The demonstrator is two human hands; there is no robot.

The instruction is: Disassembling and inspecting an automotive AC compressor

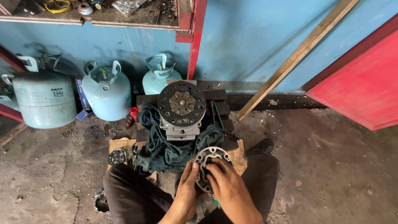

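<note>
My left hand point(186, 191) grips the left edge of a round metal plate point(215, 154) with several cut-outs, held above my lap. My right hand point(226, 182) rests on the plate's face, fingers pressed at its centre. Just beyond it a compressor body point(181, 108) stands upright on a dark green rag point(161, 145), its round dark end face with a star-shaped centre turned up. The rag lies on a low dark wooden block point(219, 99).
Three pale blue gas cylinders point(107, 93) stand against the blue wall at the left. A small round metal part point(117, 156) lies on cardboard, another point(100, 202) on the concrete floor. A wooden strip point(296, 58) leans on the wall; a red panel point(360, 87) is at right.
</note>
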